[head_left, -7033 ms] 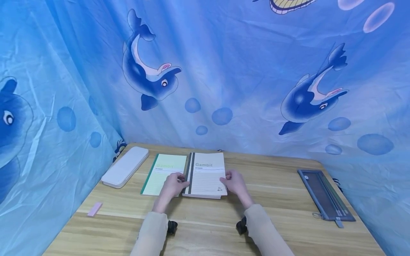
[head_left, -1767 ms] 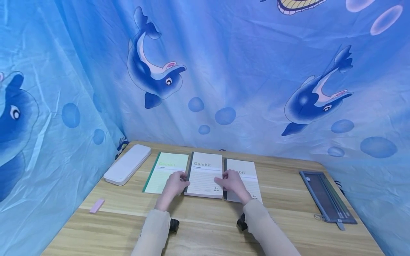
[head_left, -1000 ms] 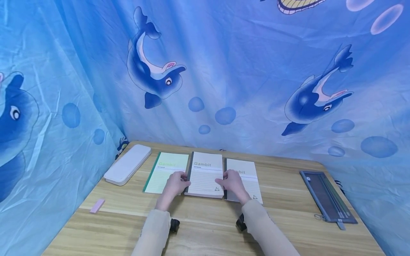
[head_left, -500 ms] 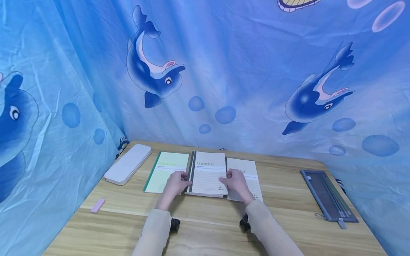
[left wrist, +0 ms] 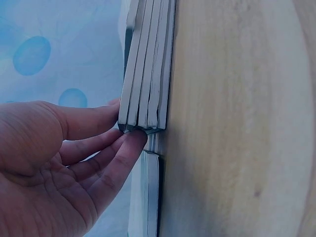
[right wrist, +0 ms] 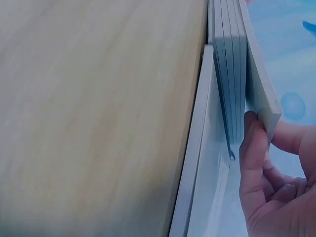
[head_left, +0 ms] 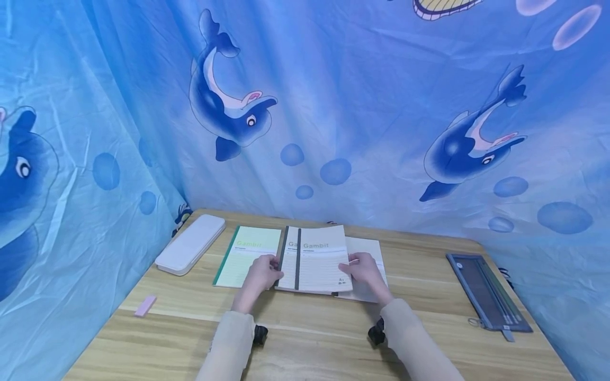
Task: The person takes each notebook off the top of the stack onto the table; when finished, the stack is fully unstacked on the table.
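Observation:
My right hand point(head_left: 364, 271) pinches the right edge of a cream "Gambit" notebook point(head_left: 324, 267) with a dark spine. The right wrist view has this notebook point(right wrist: 260, 81) angled up off the stack of notebooks point(right wrist: 230, 84), thumb on one face and fingers on the other. My left hand point(head_left: 259, 274) holds the stack point(head_left: 288, 264) at its spine side, thumb at the top and fingertips against the spines point(left wrist: 143, 121). Partly under the raised notebook and my right hand lies another cream notebook point(head_left: 367, 247). A green-spined notebook point(head_left: 248, 254) lies left of the stack, partly behind my left hand.
A white pencil case point(head_left: 190, 243) sits at the table's back left, with a pink eraser-like block point(head_left: 145, 306) in front of it. Far right lies a dark mesh zip pouch point(head_left: 488, 291) holding pencils. A blue dolphin-print curtain point(head_left: 362, 106) stands behind the wooden table point(head_left: 310, 338).
One cream notebook has come to lie on the right of the stack. In the last second my right hand has slid the stack's top notebook rightward. My left hand has stayed at the spines.

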Demonstrator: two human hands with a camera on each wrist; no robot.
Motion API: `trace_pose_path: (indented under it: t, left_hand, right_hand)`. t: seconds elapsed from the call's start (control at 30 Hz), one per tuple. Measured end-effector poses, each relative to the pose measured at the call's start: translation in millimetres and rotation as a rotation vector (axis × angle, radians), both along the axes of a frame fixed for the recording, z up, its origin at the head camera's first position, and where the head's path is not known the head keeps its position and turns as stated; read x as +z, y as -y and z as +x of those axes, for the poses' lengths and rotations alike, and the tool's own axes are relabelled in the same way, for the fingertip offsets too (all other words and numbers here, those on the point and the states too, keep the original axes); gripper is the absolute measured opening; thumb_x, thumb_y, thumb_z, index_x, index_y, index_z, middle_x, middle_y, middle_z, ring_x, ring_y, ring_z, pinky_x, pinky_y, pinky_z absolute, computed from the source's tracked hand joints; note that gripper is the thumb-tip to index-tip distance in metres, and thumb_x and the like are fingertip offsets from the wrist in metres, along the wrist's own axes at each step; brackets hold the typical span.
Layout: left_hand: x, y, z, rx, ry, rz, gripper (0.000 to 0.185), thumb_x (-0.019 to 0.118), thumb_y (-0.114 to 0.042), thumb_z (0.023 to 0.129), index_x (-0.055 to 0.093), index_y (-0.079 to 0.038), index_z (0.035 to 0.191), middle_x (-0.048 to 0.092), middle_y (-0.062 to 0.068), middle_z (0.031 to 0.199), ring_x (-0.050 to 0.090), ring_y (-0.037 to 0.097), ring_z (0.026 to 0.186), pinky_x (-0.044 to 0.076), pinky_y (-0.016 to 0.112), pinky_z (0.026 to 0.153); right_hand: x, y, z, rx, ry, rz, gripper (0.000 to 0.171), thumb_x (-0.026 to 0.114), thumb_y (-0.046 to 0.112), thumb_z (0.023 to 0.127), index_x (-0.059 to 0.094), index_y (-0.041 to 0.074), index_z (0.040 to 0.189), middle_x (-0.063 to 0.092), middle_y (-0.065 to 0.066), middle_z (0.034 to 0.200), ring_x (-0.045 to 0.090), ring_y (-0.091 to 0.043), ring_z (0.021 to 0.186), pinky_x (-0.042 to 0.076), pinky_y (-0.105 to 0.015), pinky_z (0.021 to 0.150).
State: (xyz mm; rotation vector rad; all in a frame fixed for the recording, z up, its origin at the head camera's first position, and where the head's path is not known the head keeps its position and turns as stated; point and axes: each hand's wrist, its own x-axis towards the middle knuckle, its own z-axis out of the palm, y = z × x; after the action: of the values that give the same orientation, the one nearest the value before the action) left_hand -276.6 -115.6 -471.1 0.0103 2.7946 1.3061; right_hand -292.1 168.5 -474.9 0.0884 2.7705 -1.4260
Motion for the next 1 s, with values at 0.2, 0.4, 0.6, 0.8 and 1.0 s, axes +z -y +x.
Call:
trace_pose_path:
  t: [0.2, 0.4, 0.6, 0.8, 1.0]
  left_hand:
    - [-0.8, 0, 0.7, -0.011, -0.009, 0.001, 0.040, 0.075, 0.000, 0.082, 0.063, 0.010, 0.119, 0.069, 0.017, 0.104, 0.067, 0.032, 0.097, 0.054, 0.045, 0.087]
    - [-2.3, 1, -0.2, -0.010, -0.008, 0.009, 0.040, 0.075, 0.000, 0.083, 0.063, 0.010, 0.119, 0.069, 0.017, 0.105, 0.067, 0.031, 0.096, 0.056, 0.043, 0.084]
    - [-2.9, 1, -0.1, -0.016, -0.013, 0.008, 0.040, 0.075, 0.000, 0.083, 0.063, 0.010, 0.119, 0.069, 0.018, 0.104, 0.067, 0.031, 0.096, 0.056, 0.043, 0.084]
    - [-1.6, 1, 0.3, -0.010, -0.004, 0.013, 0.042, 0.075, -0.001, 0.083, 0.062, 0.010, 0.121, 0.068, 0.018, 0.106, 0.067, 0.031, 0.097, 0.056, 0.043, 0.083]
    - [-0.5, 2, 0.5, -0.011, -0.007, 0.008, 0.041, 0.075, -0.001, 0.083, 0.062, 0.011, 0.120, 0.068, 0.019, 0.107, 0.067, 0.033, 0.099, 0.055, 0.045, 0.086]
  right_hand:
    - [-4.0, -15, 1.7, -0.029, 0.019, -0.149, 0.038, 0.073, 0.008, 0.088, 0.060, -0.015, 0.117, 0.071, -0.022, 0.096, 0.069, -0.020, 0.075, 0.058, -0.031, 0.061]
    - [-4.9, -35, 4.0, -0.058, 0.062, -0.217, 0.047, 0.071, 0.012, 0.092, 0.053, -0.014, 0.126, 0.070, -0.024, 0.104, 0.067, -0.017, 0.075, 0.055, -0.028, 0.064]
    - [5.9, -61, 10.9, -0.046, 0.056, -0.207, 0.051, 0.069, 0.013, 0.093, 0.049, -0.017, 0.129, 0.069, -0.021, 0.100, 0.062, -0.014, 0.074, 0.051, -0.027, 0.064]
    - [15.7, -90, 14.8, -0.001, 0.034, -0.229, 0.042, 0.065, 0.008, 0.095, 0.052, -0.018, 0.125, 0.070, -0.010, 0.089, 0.063, -0.012, 0.071, 0.051, -0.025, 0.062]
    - [15.8, -126, 16.4, 0.005, 0.054, -0.249, 0.049, 0.065, 0.011, 0.096, 0.048, -0.019, 0.130, 0.072, -0.004, 0.088, 0.064, -0.010, 0.072, 0.053, -0.026, 0.065]
